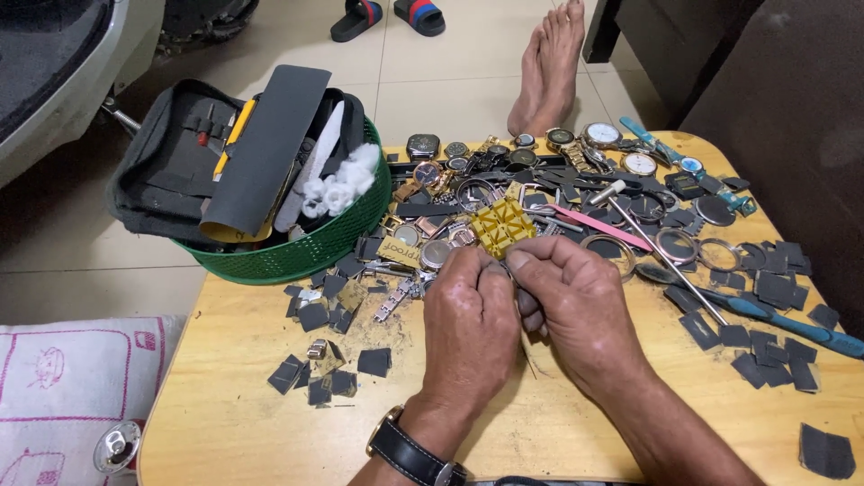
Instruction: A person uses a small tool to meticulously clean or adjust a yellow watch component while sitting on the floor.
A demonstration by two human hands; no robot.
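Both hands meet over the middle of the wooden surface [225,423]. The left hand [468,319] and right hand [576,310] pinch one small part between touching fingertips, its shape hidden, just in front of the yellow watch-band holder [502,225].

Green basket [306,252] at table's far-left corner; yellow block [502,225] mid-table; pink strip [598,227]; dark grey squares [373,362] scattered on tan table [234,423].
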